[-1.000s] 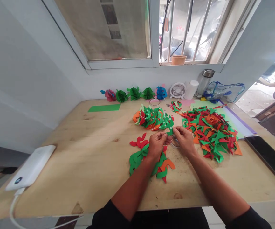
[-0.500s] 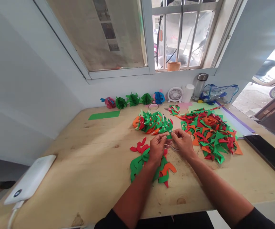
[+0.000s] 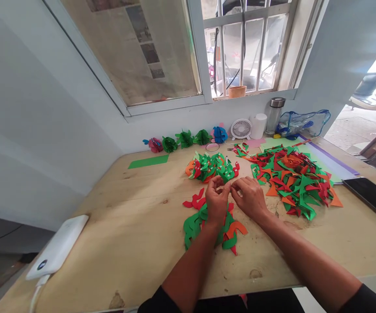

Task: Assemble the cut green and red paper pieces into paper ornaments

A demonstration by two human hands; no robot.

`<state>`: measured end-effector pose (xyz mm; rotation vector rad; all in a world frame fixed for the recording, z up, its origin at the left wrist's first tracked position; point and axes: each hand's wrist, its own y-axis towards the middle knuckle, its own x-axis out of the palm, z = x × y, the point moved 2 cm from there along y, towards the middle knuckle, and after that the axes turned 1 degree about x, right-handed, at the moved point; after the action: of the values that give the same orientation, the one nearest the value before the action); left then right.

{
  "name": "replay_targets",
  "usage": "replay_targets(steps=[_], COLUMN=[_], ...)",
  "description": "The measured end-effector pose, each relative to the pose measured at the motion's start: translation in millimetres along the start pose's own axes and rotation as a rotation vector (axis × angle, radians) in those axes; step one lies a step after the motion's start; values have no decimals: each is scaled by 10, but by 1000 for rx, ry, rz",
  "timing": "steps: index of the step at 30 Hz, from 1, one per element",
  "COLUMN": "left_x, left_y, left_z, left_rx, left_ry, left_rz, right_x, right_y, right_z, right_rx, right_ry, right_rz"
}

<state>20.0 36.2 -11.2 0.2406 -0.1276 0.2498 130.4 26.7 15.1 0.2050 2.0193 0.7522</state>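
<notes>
Loose cutouts near, partly hidden by my left forearm. My left hand is at their far edge, fingers curled; my right hand angles in from the right, back up, its fingertips close to the left's. Both narrow; can't tell if I'm holding anything. Bunch lies just beyond, slightly left, long axis left-right, left hand nearer, contact unclear. Scraps right, fan farther.

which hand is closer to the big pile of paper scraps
Right. The right hand is by the left edge of the pile of paper scraps; the left hand is farther left, away from it.
</notes>
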Motion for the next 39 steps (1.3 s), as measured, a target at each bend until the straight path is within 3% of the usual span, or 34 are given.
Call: replay_targets(steps=[5,11,17,20,22,25,30,35,39], left_x=[-7,-35,-60,-56,-53,-48,-39,-28,-16], left_y=[-9,5,32,45,51,57,56,29,-4], left_z=[56,41,18,-14,-38,-53,-17,5,33], left_rx=[-21,-55,-127,-216,-293,-394,-425,-451,-370], left_ry=[18,-6,-49,-131,-191,-286,-402,-289,-105], left_rz=[34,25,84,108,101,57,-15,-66,-133], right_x=[1,-26,-79,-93,-98,-102,-107,-80,-63], right_y=[-8,3,92,127,137,138,112,70,70], right_z=[-34,-19,264,452,528,555,481,437,477], right_rx=[-8,-4,263,428,462,434,295,203,254], right_ry=[-37,93,167,92,-14,-183,-347,-422,-402], right_rz=[-15,-36,9,-92,-189,-332,-531,-581,-591])
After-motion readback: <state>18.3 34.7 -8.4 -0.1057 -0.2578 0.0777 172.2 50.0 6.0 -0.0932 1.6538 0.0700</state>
